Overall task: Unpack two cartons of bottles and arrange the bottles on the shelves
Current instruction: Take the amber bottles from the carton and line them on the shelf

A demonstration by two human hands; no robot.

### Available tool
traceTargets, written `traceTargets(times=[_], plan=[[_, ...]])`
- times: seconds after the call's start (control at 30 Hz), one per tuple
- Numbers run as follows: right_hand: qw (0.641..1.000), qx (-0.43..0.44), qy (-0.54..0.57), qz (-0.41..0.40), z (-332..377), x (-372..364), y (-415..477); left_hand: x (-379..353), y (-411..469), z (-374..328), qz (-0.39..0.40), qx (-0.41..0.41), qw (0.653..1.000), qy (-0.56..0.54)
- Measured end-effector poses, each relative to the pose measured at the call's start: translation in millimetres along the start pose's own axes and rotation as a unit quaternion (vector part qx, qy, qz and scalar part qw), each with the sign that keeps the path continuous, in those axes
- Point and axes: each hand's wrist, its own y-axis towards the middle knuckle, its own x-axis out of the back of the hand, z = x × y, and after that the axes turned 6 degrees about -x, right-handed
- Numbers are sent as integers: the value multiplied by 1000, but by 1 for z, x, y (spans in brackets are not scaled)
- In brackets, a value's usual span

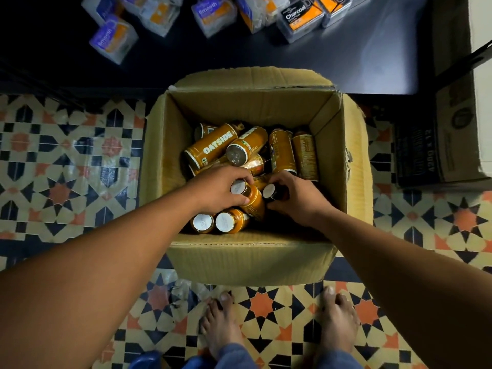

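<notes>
An open cardboard carton (255,258) stands on the floor in front of my bare feet. Inside lie several orange-brown OATSIDE bottles (213,147) with white caps, most on their sides. My left hand (218,189) grips the cap end of one orange bottle (253,199) near the carton's front. My right hand (296,199) grips a darker bottle (273,191) by its white-capped top, right beside the left one. Two more bottles (225,222) stand upright under my left wrist.
A dark shelf surface (346,62) lies beyond the carton, holding several plastic-wrapped packs (114,38) and a Charcoal pack (300,18). A second printed carton (436,145) stands at the right. The floor is patterned tile (66,161).
</notes>
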Motion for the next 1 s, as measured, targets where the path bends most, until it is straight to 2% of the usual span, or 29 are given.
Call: traceTargets(times=[0.07, 0.27, 0.43, 0.6, 0.77, 0.87, 1.0], plan=[[1000, 7, 8, -7, 1, 1, -8, -1, -4, -1, -17, -5, 1000, -15], [992, 48, 60, -97, 21, 24, -52, 12, -31, -26, -95, 14, 991, -98], [979, 62, 156, -117, 59, 71, -92, 60, -62, -74, -134, -8, 988, -72], [965, 90, 204, -137, 122, 143, -141, 134, -104, -145, -184, -47, 981, -30], [950, 143, 183, -208, 191, 222, -208, 213, -161, -223, -263, -82, 961, -12], [941, 160, 204, -218, 233, 268, -257, 261, -205, -278, -288, -93, 953, -5], [927, 208, 177, -258, 294, 327, -337, 319, -272, -354, -316, -135, 939, 17]])
